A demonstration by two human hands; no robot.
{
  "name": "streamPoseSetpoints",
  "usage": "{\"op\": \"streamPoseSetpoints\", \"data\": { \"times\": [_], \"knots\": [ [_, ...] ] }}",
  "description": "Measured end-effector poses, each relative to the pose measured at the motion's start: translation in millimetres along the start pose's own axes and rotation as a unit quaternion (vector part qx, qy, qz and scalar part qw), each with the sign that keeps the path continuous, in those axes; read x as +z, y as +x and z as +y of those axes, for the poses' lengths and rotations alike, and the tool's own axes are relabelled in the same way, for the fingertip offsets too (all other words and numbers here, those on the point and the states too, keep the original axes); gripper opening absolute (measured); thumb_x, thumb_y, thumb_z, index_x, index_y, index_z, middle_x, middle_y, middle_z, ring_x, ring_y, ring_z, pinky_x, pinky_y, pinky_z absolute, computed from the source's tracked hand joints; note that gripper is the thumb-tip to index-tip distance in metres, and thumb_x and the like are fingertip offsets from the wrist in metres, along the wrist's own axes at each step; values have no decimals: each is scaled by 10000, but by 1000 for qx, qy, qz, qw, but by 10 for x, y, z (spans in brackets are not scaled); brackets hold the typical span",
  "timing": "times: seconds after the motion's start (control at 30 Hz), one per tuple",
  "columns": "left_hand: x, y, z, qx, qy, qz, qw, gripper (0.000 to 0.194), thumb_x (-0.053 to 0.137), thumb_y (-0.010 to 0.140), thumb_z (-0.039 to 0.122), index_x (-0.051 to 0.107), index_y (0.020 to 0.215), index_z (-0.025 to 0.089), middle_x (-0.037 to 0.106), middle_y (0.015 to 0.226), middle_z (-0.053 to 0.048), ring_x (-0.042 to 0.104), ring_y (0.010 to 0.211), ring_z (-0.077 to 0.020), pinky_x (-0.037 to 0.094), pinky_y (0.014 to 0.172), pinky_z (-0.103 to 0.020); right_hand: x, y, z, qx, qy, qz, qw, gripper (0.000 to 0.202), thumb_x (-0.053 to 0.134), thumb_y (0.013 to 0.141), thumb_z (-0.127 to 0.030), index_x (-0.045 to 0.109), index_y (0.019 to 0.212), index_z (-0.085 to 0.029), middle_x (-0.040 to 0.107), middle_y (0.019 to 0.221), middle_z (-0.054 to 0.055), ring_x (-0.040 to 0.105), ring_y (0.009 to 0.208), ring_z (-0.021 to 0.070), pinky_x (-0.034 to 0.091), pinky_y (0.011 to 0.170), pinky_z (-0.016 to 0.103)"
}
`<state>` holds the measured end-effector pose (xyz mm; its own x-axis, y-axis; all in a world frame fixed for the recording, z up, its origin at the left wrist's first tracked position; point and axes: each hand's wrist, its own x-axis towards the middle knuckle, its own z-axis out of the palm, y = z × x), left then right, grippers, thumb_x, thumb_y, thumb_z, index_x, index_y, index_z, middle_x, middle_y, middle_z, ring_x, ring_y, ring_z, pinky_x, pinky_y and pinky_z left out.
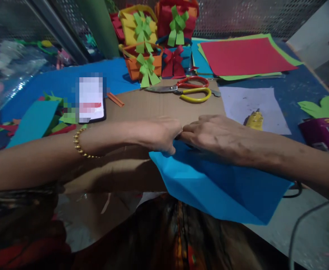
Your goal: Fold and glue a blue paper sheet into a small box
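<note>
A sheet of blue paper [223, 187] lies bent over the front edge of the cardboard [164, 105], its near part hanging toward my lap. My left hand [161, 133] is closed at the sheet's upper left corner, thumb pointing down against it. Right beside it, my right hand [209, 133] is closed too, its curled fingers meeting my left fingertips over the paper's far edge. The exact pinch between the hands is hidden. Beyond them, scissors [178, 89] with one red and one yellow handle rest on the cardboard.
Small paper baskets with bows [144, 67] stand at the back. Coloured sheets [245, 56] are stacked at the back right. A phone [91, 97] and paper scraps [35, 120] lie left. On the right are white paper [248, 97], a yellow tube [254, 119] and a purple device [320, 135].
</note>
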<state>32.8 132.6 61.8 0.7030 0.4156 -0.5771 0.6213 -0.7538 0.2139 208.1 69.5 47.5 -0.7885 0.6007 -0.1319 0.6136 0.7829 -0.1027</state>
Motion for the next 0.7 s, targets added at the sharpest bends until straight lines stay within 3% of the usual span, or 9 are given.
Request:
{"op": "streamPoseSetpoints", "data": {
  "times": [0.17, 0.37, 0.57, 0.7],
  "knots": [
    [-22, -20, 48, 12, 8, -14, 1000, 197, 677, 694, 261, 736, 854, 163, 559, 597, 0, 512, 561, -153, 298, 515, -292, 1, 44, -24, -39, -42, -32, 998, 176, 443, 989, -105, 604, 1005, -174, 694, 875, 45, 547, 674, 159, 286, 663, 346],
    [-22, -32, 38, 38, -8, -29, 999, 311, 651, 683, 228, 730, 980, 177, 629, 689, -6, 549, 603, -170, 332, 541, -293, 71, 17, -7, -94, -51, 14, 994, 148, 446, 1001, -136, 582, 1041, -180, 706, 915, 60, 575, 715, 174, 306, 678, 352],
    [-88, -67, 74, 37, 5, -42, 998, 322, 655, 713, 170, 747, 1020, 141, 676, 791, -33, 566, 649, -175, 371, 585, -285, 45, 10, 0, -107, -12, 25, 994, 210, 408, 1032, -116, 600, 1088, -179, 714, 919, 54, 610, 751, 175, 367, 712, 351],
    [-134, -105, 133, 43, -1, -58, 997, 277, 644, 735, 89, 761, 978, 148, 673, 770, -19, 561, 669, -169, 389, 643, -282, 48, 2, 5, -109, 41, 22, 993, 205, 441, 1041, -137, 610, 1140, -197, 730, 1057, 56, 663, 861, 186, 415, 743, 347]
  ]
}}
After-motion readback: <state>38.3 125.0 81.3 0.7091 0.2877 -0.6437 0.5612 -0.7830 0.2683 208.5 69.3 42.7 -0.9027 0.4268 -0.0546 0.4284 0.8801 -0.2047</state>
